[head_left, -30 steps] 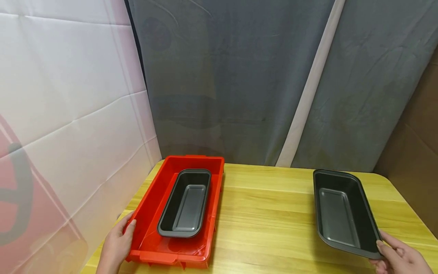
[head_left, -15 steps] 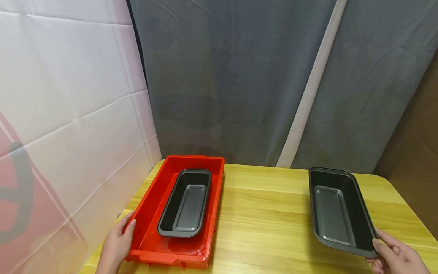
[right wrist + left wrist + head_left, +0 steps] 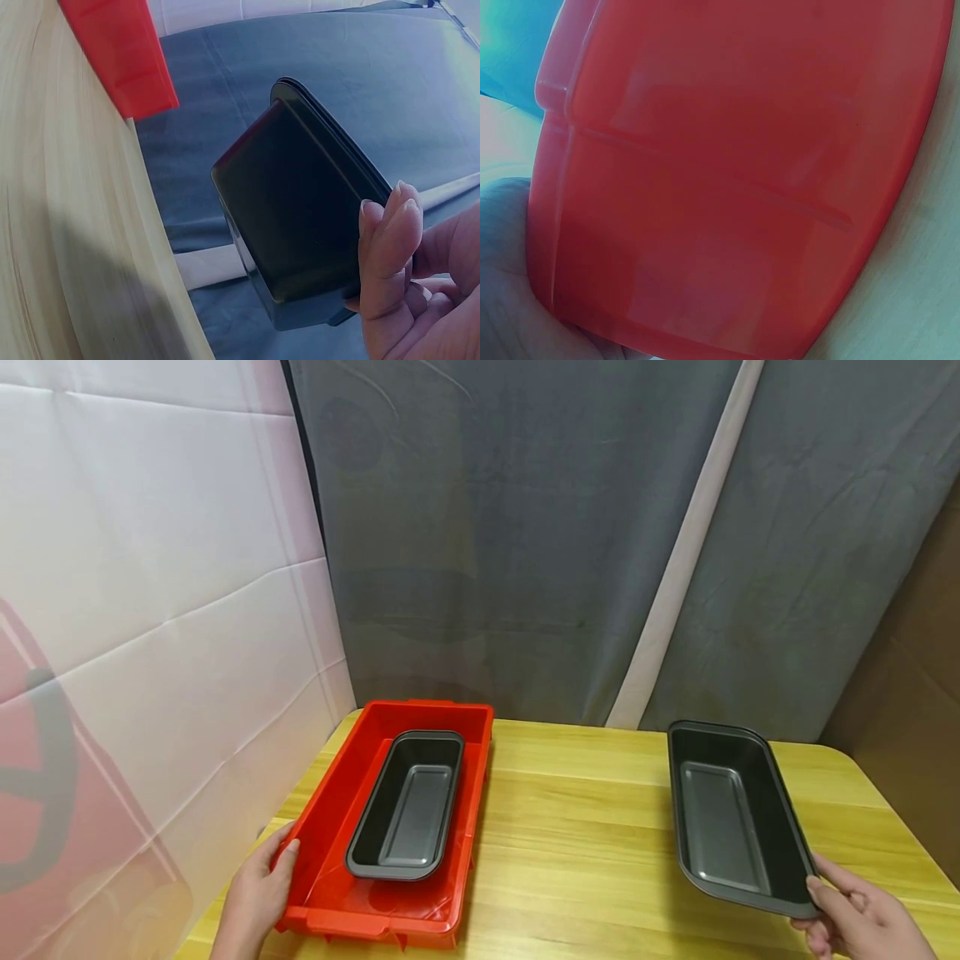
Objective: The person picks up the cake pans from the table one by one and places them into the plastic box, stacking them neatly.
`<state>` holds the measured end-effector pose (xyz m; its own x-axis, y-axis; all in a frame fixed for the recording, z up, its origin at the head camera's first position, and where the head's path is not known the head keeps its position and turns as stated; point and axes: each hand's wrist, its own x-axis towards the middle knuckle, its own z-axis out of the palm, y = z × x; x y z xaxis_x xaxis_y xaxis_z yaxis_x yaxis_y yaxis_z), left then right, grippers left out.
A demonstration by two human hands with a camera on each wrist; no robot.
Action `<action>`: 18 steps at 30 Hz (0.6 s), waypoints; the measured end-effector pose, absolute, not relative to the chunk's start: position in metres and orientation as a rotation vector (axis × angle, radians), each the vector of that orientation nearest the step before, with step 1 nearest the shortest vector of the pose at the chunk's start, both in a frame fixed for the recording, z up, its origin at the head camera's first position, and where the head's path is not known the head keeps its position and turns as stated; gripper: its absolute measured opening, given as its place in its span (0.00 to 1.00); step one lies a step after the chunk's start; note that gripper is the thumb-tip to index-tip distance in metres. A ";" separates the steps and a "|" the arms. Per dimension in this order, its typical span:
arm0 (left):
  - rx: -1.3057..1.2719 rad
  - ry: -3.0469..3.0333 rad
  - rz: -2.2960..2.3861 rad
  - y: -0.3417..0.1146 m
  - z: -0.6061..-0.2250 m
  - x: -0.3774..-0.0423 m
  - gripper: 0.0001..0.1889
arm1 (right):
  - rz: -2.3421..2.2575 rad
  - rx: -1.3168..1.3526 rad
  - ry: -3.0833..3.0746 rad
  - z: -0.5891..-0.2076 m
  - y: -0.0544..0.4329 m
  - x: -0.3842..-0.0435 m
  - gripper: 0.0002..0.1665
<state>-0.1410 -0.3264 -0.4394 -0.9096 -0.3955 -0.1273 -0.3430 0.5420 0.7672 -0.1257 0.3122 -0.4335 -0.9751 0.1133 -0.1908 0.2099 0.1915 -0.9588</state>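
A dark grey loaf pan (image 3: 731,827) is held at its near right corner by my right hand (image 3: 862,910), thumb over the rim and fingers beneath. The right wrist view shows this pan's dark outer side (image 3: 292,202) raised off the tabletop, its rim edge looking doubled. On the left, a red plastic tray (image 3: 315,852) rests on the table, with a second grey loaf pan (image 3: 416,814) lying inside it. My left hand (image 3: 255,889) grips the tray's left rim near the front corner. Close up in the left wrist view, the tray's red wall (image 3: 720,187) fills most of the picture.
The yellow wood-grain table (image 3: 577,843) stretches between the tray and the held pan. Grey curtain (image 3: 525,568) hangs along the back edge. White printed cloth (image 3: 172,527) closes off the left side, and a brown panel (image 3: 915,693) stands at the right.
My right hand has carried its loaf pan a little to the left and slightly up in the head view. My left hand, the tray and the pan inside it have stayed in place.
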 end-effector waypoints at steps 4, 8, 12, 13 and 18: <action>0.645 -2.711 -1.319 -0.326 -0.439 -0.141 0.32 | -1.913 0.291 2.372 -0.429 0.308 -0.126 0.34; 0.648 -2.707 -1.311 -0.326 -0.439 -0.140 0.32 | -1.915 0.250 2.372 -0.426 0.304 -0.126 0.37; 0.635 -2.702 -1.305 -0.326 -0.439 -0.140 0.31 | -1.944 0.220 2.358 -0.425 0.301 -0.127 0.37; 0.630 -2.702 -1.303 -0.326 -0.439 -0.140 0.31 | -1.954 0.212 2.351 -0.425 0.300 -0.128 0.37; 0.615 -2.702 -1.292 -0.327 -0.440 -0.139 0.31 | -1.934 0.228 2.341 -0.421 0.295 -0.128 0.36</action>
